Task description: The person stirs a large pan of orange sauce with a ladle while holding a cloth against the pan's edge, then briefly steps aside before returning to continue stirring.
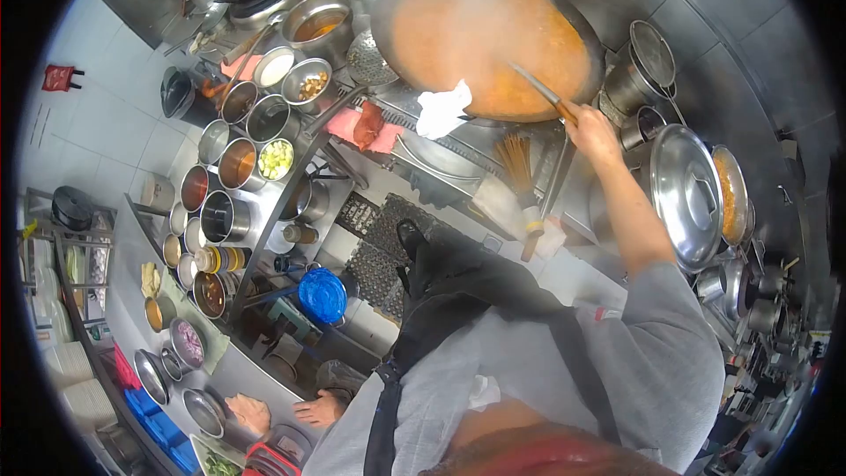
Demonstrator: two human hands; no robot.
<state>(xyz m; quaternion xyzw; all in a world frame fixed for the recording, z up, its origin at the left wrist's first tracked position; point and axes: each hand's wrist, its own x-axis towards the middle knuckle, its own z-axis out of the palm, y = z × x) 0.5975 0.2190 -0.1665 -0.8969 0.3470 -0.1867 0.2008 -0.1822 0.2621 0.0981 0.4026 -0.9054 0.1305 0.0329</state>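
Note:
At the right side of the large black wok [597, 62], my right hand [592, 134] is closed around the wooden handle of a spatula-like tool [539, 88]. Its metal end reaches into steaming orange-brown sauce [493, 44], where the tip is lost in steam. A white cloth [443, 108] is bundled on the wok's near rim. Below my right hand, a bamboo brush [515, 163] leans at the stove front. I see no left hand of mine in front of my body.
Another person's hands [320, 407] rest at the lower-left counter near metal bowls [204, 412]. Ingredient pots [226, 216] crowd the left shelf. A large metal lid [686, 198] stands close by my right forearm. A blue-lined bucket [322, 294] is on the floor beside a black mat [388, 238].

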